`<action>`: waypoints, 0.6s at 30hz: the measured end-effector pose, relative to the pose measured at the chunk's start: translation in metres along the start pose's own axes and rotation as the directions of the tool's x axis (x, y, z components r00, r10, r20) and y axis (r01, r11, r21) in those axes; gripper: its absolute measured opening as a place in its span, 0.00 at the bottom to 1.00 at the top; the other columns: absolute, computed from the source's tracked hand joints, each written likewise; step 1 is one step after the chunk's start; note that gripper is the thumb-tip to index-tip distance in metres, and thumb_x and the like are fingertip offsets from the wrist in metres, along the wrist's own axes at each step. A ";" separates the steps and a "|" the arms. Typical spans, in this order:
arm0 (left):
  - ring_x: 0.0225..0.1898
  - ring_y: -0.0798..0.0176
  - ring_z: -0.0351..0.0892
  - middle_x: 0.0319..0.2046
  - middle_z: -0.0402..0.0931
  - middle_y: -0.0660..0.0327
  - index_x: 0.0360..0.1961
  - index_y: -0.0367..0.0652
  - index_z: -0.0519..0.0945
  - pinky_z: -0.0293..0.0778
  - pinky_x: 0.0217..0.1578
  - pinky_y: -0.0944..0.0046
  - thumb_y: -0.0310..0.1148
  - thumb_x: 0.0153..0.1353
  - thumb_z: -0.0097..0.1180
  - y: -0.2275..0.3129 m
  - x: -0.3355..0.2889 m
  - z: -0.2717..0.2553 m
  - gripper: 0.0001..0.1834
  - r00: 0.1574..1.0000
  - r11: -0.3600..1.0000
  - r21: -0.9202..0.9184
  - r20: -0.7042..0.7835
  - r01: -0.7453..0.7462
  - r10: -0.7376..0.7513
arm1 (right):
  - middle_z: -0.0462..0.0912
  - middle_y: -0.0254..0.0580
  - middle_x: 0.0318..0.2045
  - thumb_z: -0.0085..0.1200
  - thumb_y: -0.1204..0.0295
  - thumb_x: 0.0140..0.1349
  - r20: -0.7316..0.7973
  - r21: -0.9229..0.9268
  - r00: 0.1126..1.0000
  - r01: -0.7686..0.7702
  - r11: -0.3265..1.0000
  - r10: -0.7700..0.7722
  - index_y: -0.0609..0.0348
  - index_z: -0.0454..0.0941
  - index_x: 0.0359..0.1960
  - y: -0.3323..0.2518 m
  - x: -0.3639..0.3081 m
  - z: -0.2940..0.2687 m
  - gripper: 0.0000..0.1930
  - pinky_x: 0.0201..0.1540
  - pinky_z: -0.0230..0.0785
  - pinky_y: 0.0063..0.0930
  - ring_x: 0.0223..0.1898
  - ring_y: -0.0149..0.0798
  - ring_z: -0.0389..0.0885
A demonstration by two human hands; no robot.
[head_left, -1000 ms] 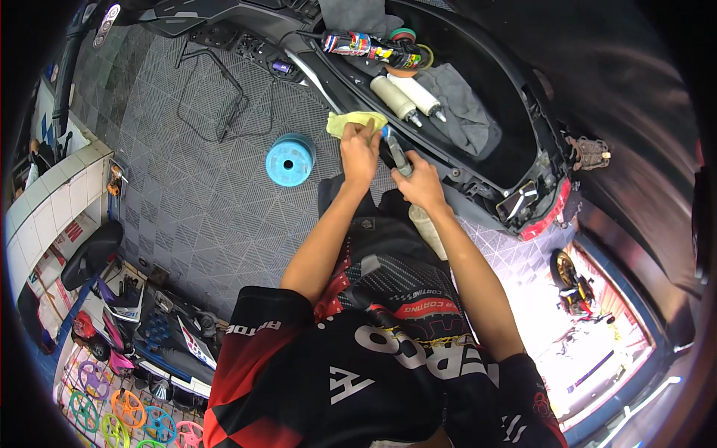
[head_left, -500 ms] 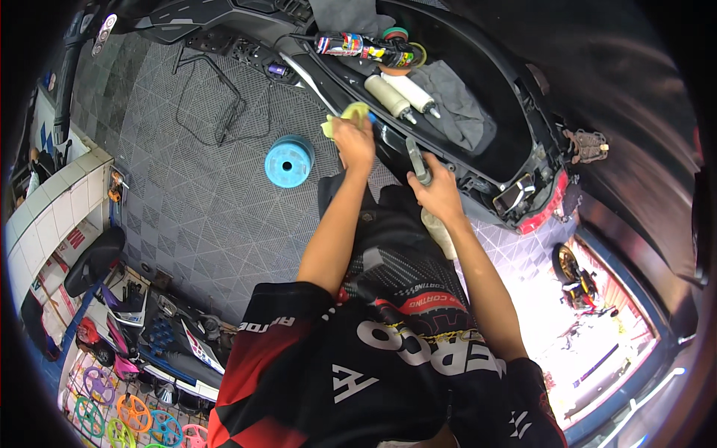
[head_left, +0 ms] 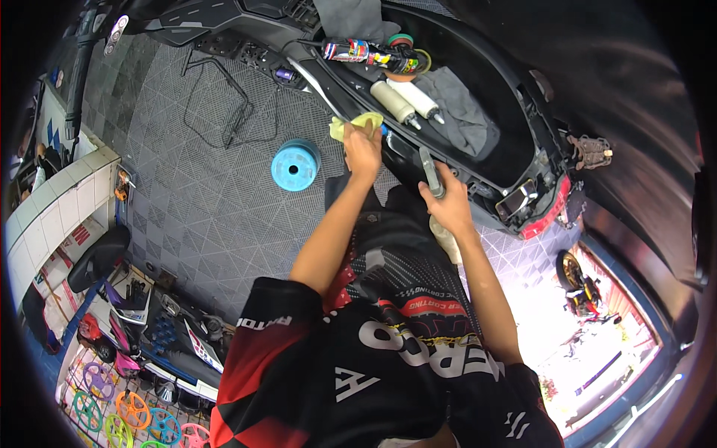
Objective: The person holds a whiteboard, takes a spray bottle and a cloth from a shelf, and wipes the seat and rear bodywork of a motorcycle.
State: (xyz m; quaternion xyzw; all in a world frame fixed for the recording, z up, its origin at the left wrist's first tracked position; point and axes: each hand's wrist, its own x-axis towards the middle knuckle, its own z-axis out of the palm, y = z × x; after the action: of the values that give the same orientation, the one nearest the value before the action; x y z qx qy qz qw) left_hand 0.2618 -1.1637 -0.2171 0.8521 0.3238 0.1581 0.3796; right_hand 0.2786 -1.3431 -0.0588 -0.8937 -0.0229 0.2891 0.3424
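Observation:
My left hand (head_left: 363,153) is closed on a yellow cloth (head_left: 345,128), pressing it against the black side panel (head_left: 404,147) of a scooter. A bit of something blue shows beside the cloth. In my right hand (head_left: 452,203) is a spray bottle (head_left: 431,172) with a grey trigger head, held upright close to the same panel; its pale body (head_left: 446,243) hangs below the hand, partly hidden by my wrist. Just beyond both hands lies the scooter's open under-seat compartment (head_left: 485,82), holding a tan bottle (head_left: 391,101), a white bottle (head_left: 413,97) and a grey cloth (head_left: 459,108).
A polisher (head_left: 377,56) covered in stickers lies across the compartment. On the scooter's tail rests a phone (head_left: 516,198), above the red tail light (head_left: 547,216). A blue round stool (head_left: 293,166) stands on the grey tiled floor, near a black metal frame (head_left: 231,112).
The whole view has shifted slightly. My right hand with the spray bottle has moved a little to the right along the panel. My left hand keeps the cloth at about the same spot.

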 end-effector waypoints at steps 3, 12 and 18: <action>0.33 0.39 0.78 0.30 0.75 0.42 0.25 0.27 0.79 0.74 0.37 0.45 0.31 0.53 0.72 -0.029 0.022 0.003 0.16 0.981 0.981 -0.063 -0.046 0.184 -0.187 | 0.78 0.48 0.22 0.63 0.66 0.56 0.057 0.043 0.995 0.073 0.996 -0.076 0.57 0.76 0.59 -0.011 -0.010 -0.007 0.27 0.36 0.72 0.42 0.25 0.53 0.79; 0.33 0.44 0.74 0.32 0.72 0.46 0.34 0.28 0.82 0.73 0.37 0.49 0.26 0.60 0.64 -0.008 -0.002 -0.002 0.09 0.959 0.937 -0.217 0.134 0.274 -0.249 | 0.75 0.40 0.24 0.61 0.76 0.55 0.064 0.168 0.955 0.276 0.946 -0.290 0.63 0.74 0.60 -0.018 -0.044 -0.036 0.28 0.31 0.71 0.25 0.23 0.32 0.73; 0.31 0.44 0.76 0.31 0.73 0.43 0.34 0.28 0.83 0.72 0.35 0.49 0.28 0.60 0.65 0.003 -0.018 -0.009 0.09 0.948 0.949 -0.114 0.093 -0.293 0.304 | 0.80 0.44 0.29 0.61 0.77 0.56 0.021 0.174 0.967 0.245 0.954 -0.252 0.65 0.73 0.61 -0.005 -0.050 -0.049 0.28 0.34 0.73 0.25 0.25 0.31 0.78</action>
State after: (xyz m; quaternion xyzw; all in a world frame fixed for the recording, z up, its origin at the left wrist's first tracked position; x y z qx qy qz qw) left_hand 0.2452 -1.1726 -0.2089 0.8789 0.1613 0.1825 0.4102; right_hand 0.2635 -1.3802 -0.0009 -0.8448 -0.1176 0.2639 0.4504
